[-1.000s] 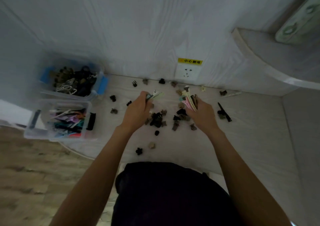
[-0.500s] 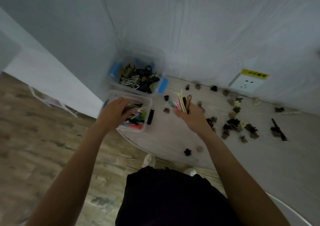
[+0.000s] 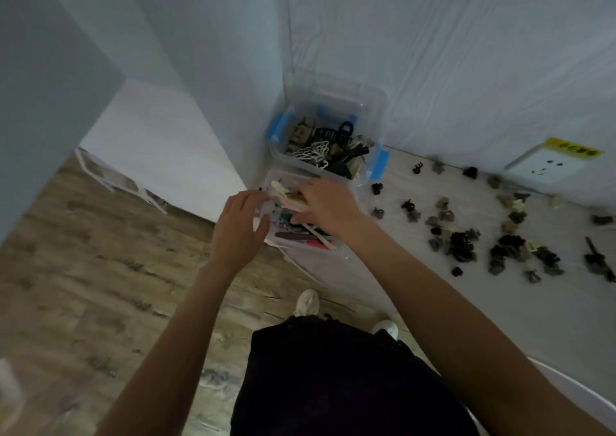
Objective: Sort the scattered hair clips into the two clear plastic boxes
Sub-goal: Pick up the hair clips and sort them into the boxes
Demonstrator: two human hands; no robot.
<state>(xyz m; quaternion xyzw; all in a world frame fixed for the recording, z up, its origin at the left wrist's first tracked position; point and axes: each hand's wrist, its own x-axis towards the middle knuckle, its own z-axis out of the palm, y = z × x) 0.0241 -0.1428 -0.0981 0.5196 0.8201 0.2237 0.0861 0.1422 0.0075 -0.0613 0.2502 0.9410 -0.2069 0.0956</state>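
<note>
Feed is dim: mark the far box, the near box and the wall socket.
far box (image 3: pixel 378 108): head view, back right rim.
near box (image 3: pixel 340 254): head view, front right corner.
wall socket (image 3: pixel 541 168): head view, middle of faceplate.

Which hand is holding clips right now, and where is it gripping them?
The right hand holds long flat clips by their near ends, over the near box. The left hand looks empty.

I see a pale bench (image 3: pixel 416 289) against the wall, two clear boxes (image 3: pixel 376 108) at its left end, small hair clips (image 3: pixel 461 242) scattered right
</note>
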